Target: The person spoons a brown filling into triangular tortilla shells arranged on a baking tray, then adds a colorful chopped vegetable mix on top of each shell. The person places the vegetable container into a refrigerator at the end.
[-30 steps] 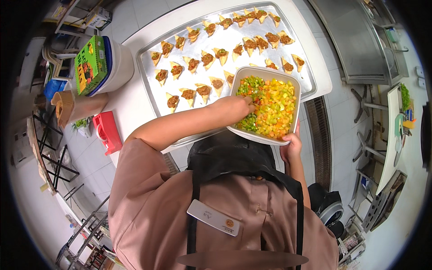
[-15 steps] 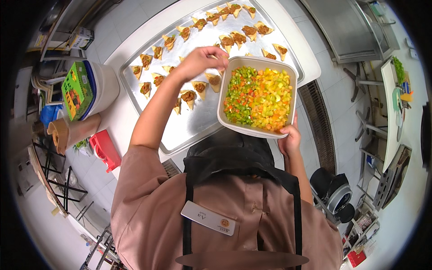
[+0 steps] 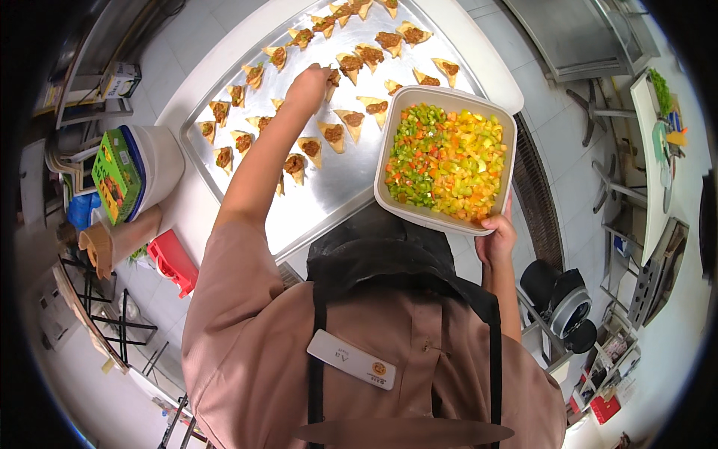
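Note:
My right hand [image 3: 499, 238] grips the near right corner of a square beige tub [image 3: 380, 179], thumb over its rim. Diced green, orange and yellow vegetables [image 3: 443, 161] fill the tub, which is held over the tray's right part. My left hand [image 3: 307, 88] reaches across the metal tray [image 3: 340, 191], fingers drawn together at a topped triangular chip [image 3: 332, 81]. Whatever the fingertips hold is hidden. Several more triangular chips with brown topping [image 3: 333, 135] stand in rows on the tray; some carry green bits.
The tray lies on a white table [image 3: 176, 168]. At the left stand a white bin [image 3: 166, 153] with a green box [image 3: 118, 176], and a red plastic container [image 3: 173, 262]. A floor drain grate [image 3: 540, 198] runs along the right; a metal cabinet [image 3: 572, 37] stands beyond.
My left hand has moved from beside the tub's left rim to a chip farther left on the tray. The tub has shifted slightly right.

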The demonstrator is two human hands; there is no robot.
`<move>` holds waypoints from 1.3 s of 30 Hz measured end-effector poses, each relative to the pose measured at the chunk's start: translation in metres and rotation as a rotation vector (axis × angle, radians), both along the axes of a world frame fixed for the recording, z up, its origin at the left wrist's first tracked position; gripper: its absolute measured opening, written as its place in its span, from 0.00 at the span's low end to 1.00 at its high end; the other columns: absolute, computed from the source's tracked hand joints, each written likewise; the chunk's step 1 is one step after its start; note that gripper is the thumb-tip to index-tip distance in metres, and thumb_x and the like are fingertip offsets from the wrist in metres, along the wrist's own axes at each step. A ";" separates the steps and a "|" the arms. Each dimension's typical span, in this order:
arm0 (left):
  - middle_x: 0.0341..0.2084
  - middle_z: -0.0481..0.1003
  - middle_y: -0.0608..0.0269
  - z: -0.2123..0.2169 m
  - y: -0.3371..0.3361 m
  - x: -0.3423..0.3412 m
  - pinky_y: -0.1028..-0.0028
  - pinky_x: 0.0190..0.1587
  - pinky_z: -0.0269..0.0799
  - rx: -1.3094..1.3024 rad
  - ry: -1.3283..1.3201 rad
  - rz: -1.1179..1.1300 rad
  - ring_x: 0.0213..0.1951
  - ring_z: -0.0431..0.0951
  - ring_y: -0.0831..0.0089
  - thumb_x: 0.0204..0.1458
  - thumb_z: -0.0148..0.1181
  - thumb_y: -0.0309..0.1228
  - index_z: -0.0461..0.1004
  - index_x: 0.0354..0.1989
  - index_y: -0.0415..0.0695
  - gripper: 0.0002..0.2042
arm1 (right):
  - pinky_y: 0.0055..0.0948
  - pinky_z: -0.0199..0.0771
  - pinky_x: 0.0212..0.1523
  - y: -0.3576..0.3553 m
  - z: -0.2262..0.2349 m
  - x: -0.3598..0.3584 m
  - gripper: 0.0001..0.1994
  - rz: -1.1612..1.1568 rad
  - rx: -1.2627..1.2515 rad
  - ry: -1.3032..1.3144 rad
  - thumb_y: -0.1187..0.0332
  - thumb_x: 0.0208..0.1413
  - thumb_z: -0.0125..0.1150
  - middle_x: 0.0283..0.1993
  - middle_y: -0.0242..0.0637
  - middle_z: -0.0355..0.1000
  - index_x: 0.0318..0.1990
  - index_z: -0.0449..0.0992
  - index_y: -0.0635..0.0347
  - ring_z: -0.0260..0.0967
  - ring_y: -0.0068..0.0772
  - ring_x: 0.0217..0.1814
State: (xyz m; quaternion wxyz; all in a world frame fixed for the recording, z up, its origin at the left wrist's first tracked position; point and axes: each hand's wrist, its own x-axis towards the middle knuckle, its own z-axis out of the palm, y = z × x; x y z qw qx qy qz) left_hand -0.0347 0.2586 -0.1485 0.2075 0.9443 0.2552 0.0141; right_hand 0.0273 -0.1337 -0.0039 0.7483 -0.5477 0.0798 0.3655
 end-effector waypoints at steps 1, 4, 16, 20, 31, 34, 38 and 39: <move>0.31 0.73 0.50 0.001 0.000 -0.002 0.61 0.39 0.72 -0.010 -0.038 0.005 0.36 0.75 0.53 0.48 0.56 0.28 0.76 0.34 0.41 0.07 | 0.37 0.52 0.65 -0.001 -0.001 -0.001 0.47 0.000 -0.001 -0.009 0.75 0.29 0.46 0.64 0.46 0.51 0.67 0.43 0.57 0.51 0.44 0.67; 0.29 0.73 0.51 0.007 0.007 0.001 0.62 0.38 0.72 0.004 -0.139 0.018 0.34 0.75 0.54 0.47 0.58 0.28 0.76 0.33 0.41 0.07 | 0.37 0.52 0.66 -0.003 -0.005 0.000 0.47 0.004 0.008 -0.019 0.75 0.29 0.46 0.64 0.47 0.51 0.67 0.43 0.58 0.50 0.44 0.67; 0.45 0.74 0.52 -0.003 -0.004 0.039 0.65 0.48 0.71 0.106 -0.090 -0.188 0.45 0.74 0.56 0.46 0.48 0.20 0.73 0.45 0.40 0.16 | 0.40 0.52 0.65 -0.003 -0.004 0.001 0.45 0.019 0.006 -0.034 0.74 0.30 0.47 0.64 0.47 0.51 0.66 0.44 0.58 0.50 0.46 0.67; 0.50 0.71 0.52 -0.003 -0.008 0.034 0.66 0.51 0.70 0.097 -0.131 -0.195 0.49 0.72 0.56 0.45 0.46 0.19 0.71 0.49 0.41 0.20 | 0.36 0.49 0.67 0.000 -0.004 0.001 0.47 0.009 0.039 -0.021 0.75 0.28 0.47 0.65 0.47 0.50 0.67 0.42 0.59 0.49 0.43 0.67; 0.36 0.75 0.57 0.118 -0.116 0.001 0.69 0.40 0.73 -0.394 -0.376 -0.301 0.38 0.77 0.61 0.51 0.58 0.29 0.74 0.42 0.43 0.10 | 0.33 0.45 0.68 0.002 0.000 0.007 0.48 0.030 0.034 -0.035 0.76 0.27 0.48 0.66 0.44 0.48 0.67 0.42 0.58 0.46 0.41 0.69; 0.48 0.68 0.50 0.141 -0.160 -0.013 0.64 0.43 0.73 -0.159 -0.146 -0.597 0.43 0.74 0.54 0.50 0.58 0.36 0.68 0.49 0.42 0.19 | 0.33 0.46 0.68 0.003 0.004 0.008 0.49 0.053 0.033 -0.021 0.75 0.26 0.48 0.66 0.45 0.48 0.67 0.43 0.59 0.46 0.42 0.69; 0.37 0.68 0.49 0.144 -0.173 -0.014 0.66 0.40 0.73 -0.095 -0.027 -0.647 0.40 0.75 0.55 0.47 0.51 0.23 0.69 0.43 0.36 0.13 | 0.33 0.46 0.68 0.004 0.008 0.009 0.49 0.113 -0.006 -0.084 0.75 0.25 0.48 0.66 0.45 0.48 0.67 0.44 0.59 0.46 0.42 0.69; 0.37 0.69 0.49 0.143 -0.171 -0.014 0.66 0.39 0.74 -0.113 -0.008 -0.655 0.38 0.75 0.55 0.47 0.50 0.22 0.70 0.41 0.36 0.12 | 0.33 0.47 0.68 0.004 0.008 0.010 0.49 0.117 0.002 -0.077 0.74 0.25 0.48 0.66 0.45 0.48 0.67 0.44 0.59 0.46 0.42 0.69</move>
